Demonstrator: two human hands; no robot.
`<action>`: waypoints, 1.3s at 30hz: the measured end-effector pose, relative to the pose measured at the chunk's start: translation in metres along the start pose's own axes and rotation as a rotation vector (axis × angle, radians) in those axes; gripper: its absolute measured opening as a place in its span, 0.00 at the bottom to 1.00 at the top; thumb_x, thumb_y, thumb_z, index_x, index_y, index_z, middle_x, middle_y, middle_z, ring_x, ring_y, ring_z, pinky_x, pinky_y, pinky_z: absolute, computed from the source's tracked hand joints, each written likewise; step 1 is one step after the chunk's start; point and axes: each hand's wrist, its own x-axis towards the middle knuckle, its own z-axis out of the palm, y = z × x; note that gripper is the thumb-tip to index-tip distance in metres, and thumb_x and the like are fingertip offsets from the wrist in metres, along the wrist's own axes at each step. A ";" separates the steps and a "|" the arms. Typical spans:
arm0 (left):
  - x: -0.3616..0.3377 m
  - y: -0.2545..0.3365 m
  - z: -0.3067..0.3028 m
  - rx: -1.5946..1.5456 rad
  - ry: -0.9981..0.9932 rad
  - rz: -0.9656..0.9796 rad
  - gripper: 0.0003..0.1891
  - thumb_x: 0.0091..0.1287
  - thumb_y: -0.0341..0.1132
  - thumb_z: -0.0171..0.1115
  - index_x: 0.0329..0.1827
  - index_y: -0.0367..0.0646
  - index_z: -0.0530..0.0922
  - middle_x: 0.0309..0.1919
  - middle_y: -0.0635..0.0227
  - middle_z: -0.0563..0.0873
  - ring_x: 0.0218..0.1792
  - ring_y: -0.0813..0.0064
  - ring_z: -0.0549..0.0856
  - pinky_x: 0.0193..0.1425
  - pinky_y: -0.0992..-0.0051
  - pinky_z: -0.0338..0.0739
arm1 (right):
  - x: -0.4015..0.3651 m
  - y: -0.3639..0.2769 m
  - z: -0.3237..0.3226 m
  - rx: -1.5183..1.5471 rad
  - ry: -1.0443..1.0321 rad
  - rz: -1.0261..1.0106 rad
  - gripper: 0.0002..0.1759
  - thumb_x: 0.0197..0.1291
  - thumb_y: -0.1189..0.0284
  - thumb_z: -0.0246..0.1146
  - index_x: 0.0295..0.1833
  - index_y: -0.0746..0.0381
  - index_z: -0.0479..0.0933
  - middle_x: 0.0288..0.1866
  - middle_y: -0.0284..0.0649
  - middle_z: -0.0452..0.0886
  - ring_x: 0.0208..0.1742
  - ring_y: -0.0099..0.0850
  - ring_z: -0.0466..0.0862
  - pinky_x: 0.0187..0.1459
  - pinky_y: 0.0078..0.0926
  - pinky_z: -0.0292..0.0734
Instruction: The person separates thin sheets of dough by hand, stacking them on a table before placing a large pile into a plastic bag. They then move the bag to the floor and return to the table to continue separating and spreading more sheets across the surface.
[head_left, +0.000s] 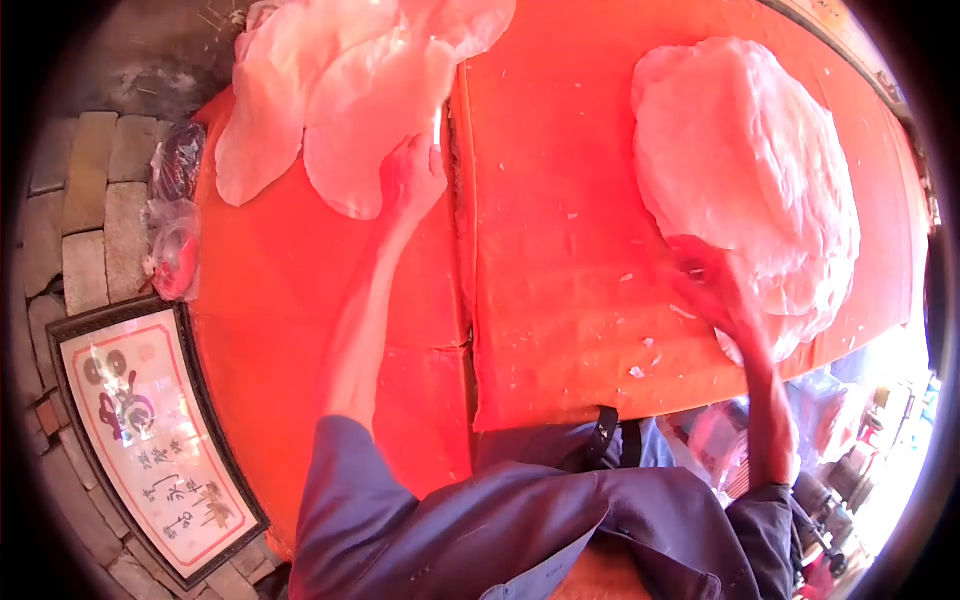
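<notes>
At the far left of the table, several thin, pale round sheets, like flat pancakes, lie spread and overlapping. My left hand is closed at the near right edge of the front sheet, fingers curled against it. On the right stands a thick pile of similar thin sheets, its top ones wrinkled and folded. My right hand is at the pile's near left edge, smeared by motion; its fingers do not show clearly.
A red cloth covers the table, with a seam or gap running down it and small flakes scattered on the right half. A framed sign leans at the left by the bricks. Plastic bags lie along the left edge.
</notes>
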 end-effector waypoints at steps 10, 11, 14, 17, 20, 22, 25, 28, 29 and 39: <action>-0.146 0.182 -0.070 -0.529 -0.404 0.075 0.04 0.61 0.27 0.62 0.30 0.38 0.76 0.31 0.58 0.81 0.35 0.56 0.83 0.37 0.59 0.78 | 0.061 -0.002 0.105 1.332 -0.328 0.268 0.27 0.73 0.48 0.50 0.58 0.59 0.75 0.37 0.36 0.81 0.37 0.26 0.82 0.38 0.26 0.78; -0.162 0.186 -0.062 -0.566 -0.413 0.066 0.04 0.60 0.27 0.62 0.30 0.37 0.76 0.32 0.58 0.81 0.36 0.56 0.83 0.39 0.59 0.79 | 0.062 0.016 0.114 1.235 -0.300 0.294 0.27 0.72 0.48 0.50 0.59 0.59 0.75 0.38 0.36 0.82 0.38 0.26 0.82 0.38 0.26 0.78; -0.165 0.196 -0.061 -0.603 -0.335 -0.088 0.05 0.60 0.28 0.63 0.37 0.36 0.79 0.39 0.56 0.83 0.41 0.56 0.84 0.45 0.65 0.80 | 0.040 -0.007 0.117 1.213 -0.190 0.395 0.26 0.71 0.49 0.53 0.58 0.59 0.77 0.40 0.35 0.83 0.40 0.27 0.83 0.40 0.26 0.79; -0.154 0.193 -0.051 -0.694 -0.214 -0.249 0.09 0.62 0.30 0.65 0.42 0.35 0.80 0.42 0.57 0.85 0.44 0.62 0.85 0.48 0.69 0.79 | 0.036 -0.003 0.122 1.004 -0.262 0.224 0.25 0.71 0.51 0.57 0.56 0.61 0.78 0.44 0.36 0.83 0.44 0.27 0.83 0.44 0.29 0.81; -0.135 0.194 -0.045 -0.885 -0.238 -0.537 0.14 0.63 0.33 0.67 0.47 0.35 0.78 0.44 0.58 0.84 0.46 0.64 0.85 0.51 0.69 0.79 | 0.034 -0.016 0.129 1.108 -0.286 0.169 0.23 0.70 0.53 0.59 0.56 0.62 0.79 0.44 0.35 0.83 0.45 0.27 0.83 0.48 0.31 0.81; -0.124 0.195 -0.047 -1.055 -0.330 -0.742 0.19 0.63 0.32 0.69 0.53 0.34 0.74 0.43 0.58 0.84 0.46 0.68 0.85 0.53 0.69 0.80 | 0.029 -0.023 0.129 1.028 -0.287 0.130 0.22 0.70 0.54 0.59 0.55 0.61 0.79 0.44 0.35 0.83 0.44 0.26 0.83 0.49 0.32 0.81; -0.130 0.189 -0.044 -1.073 -0.330 -0.644 0.19 0.63 0.31 0.68 0.53 0.32 0.74 0.44 0.57 0.85 0.44 0.69 0.85 0.53 0.70 0.80 | 0.027 -0.020 0.131 1.052 -0.285 0.102 0.20 0.70 0.56 0.60 0.53 0.61 0.80 0.43 0.34 0.82 0.43 0.26 0.82 0.50 0.33 0.82; -0.132 0.189 -0.044 -1.078 -0.325 -0.679 0.17 0.66 0.30 0.66 0.53 0.30 0.74 0.44 0.58 0.85 0.45 0.72 0.85 0.52 0.71 0.79 | 0.026 -0.010 0.141 1.157 -0.303 0.119 0.19 0.69 0.56 0.62 0.52 0.60 0.81 0.42 0.33 0.82 0.43 0.25 0.82 0.49 0.33 0.83; -0.132 0.188 -0.044 -1.132 -0.314 -0.697 0.16 0.66 0.30 0.66 0.52 0.30 0.75 0.44 0.58 0.85 0.45 0.73 0.85 0.51 0.72 0.79 | 0.026 -0.008 0.143 1.191 -0.312 0.127 0.19 0.69 0.57 0.62 0.52 0.60 0.81 0.42 0.33 0.82 0.44 0.25 0.82 0.48 0.34 0.83; -0.130 0.191 -0.052 -1.238 -0.276 -0.700 0.13 0.69 0.30 0.63 0.50 0.30 0.76 0.41 0.62 0.85 0.43 0.78 0.83 0.49 0.75 0.77 | 0.022 -0.015 0.134 1.223 -0.333 0.196 0.15 0.66 0.61 0.65 0.50 0.60 0.81 0.40 0.33 0.82 0.42 0.25 0.82 0.45 0.32 0.83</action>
